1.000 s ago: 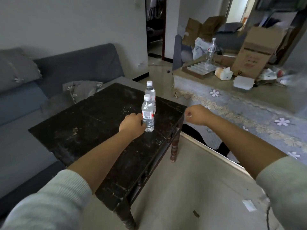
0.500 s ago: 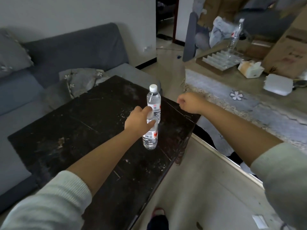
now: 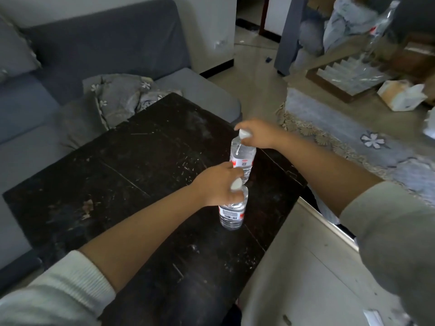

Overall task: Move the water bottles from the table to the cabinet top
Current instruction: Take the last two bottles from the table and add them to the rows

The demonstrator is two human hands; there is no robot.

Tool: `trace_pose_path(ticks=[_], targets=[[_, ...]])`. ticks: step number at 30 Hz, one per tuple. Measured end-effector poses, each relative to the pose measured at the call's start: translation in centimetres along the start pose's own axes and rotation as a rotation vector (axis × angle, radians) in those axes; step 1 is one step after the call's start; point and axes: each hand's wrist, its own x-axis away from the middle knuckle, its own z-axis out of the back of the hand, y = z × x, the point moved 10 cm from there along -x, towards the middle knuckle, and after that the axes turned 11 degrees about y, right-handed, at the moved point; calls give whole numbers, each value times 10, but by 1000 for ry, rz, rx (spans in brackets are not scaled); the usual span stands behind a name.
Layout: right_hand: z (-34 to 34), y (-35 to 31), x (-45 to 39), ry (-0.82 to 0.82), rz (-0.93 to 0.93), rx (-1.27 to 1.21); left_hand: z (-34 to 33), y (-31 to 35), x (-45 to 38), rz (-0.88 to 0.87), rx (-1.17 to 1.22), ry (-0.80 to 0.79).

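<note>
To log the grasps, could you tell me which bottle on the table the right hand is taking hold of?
The farther bottle: the right hand grips its cap, while the left hand holds the nearer bottle.

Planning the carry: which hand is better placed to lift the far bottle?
Right. The right hand already pinches the far bottle at its cap, while the left hand grips the near bottle.

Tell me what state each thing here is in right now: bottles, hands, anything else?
Near bottle: upright on the table, capped, gripped near its top.
Far bottle: upright, capped, held at the cap.
Left hand: fingers curled round the near bottle's neck.
Right hand: pinching the far bottle's cap.
Table: dark, scratched.
Tissue box: tissue sticking out.
</note>
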Motion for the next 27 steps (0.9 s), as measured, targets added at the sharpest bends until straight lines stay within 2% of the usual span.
trace_pose_path(ticks=[6, 11, 14, 20, 27], targets=[[0, 1, -4, 21, 21, -21, 3, -20, 2, 37, 70, 49], [8, 37, 33, 68, -77, -156, -2, -8, -2, -116, 70, 88], [11, 59, 66, 104, -159, -155, -4, 14, -11, -241, 79, 82], [24, 110, 157, 136, -375, -72, -36, 94, -28, -485, 35, -59], [40, 174, 340, 235, -693, -9, -84, 234, 7, -727, 75, -202]])
